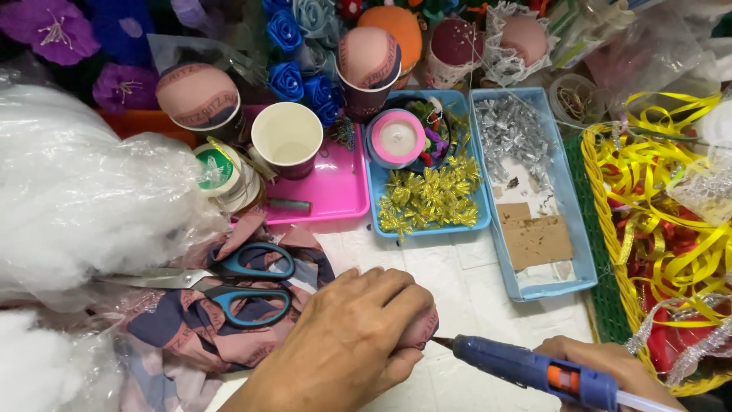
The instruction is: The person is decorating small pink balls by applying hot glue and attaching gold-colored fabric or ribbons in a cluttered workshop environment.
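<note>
Pink fabric ball (422,328) is what the left hand (354,339) has wrapped up, fingers curled over the top of it so only a sliver of the cloth peeks out by the fingertips. It's pressed down on the white table (465,282), near the front edge, about the middle. The right hand (610,366) is down at the front right corner, closed around a blue glue gun (534,370) with an orange trigger, and the nozzle tip is just touching (or a hair off, can't tell) the ball's side.

Just left of the left hand there's a heap of pink and navy fabric scraps (221,328) with teal-handled scissors (229,286) lying on top, blades pointing toward the left edge. Beyond that, a big mound of white stuffing in clear plastic (84,206) takes up the whole left side.

Further back: a hot pink tray (335,191) with a paper cup (287,140) and a roll of tape (217,172) at its left end, then a blue tray (431,179) with gold foil bits and a pink ribbon spool (396,138), then a longer blue tray (534,198) holding silver bits and a cardboard piece. Yellow basket (610,252) of yellow and red ribbon sits along the right edge. Finished fabric-topped cups (200,98) and blue fabric roses (293,53) line the back.
</note>
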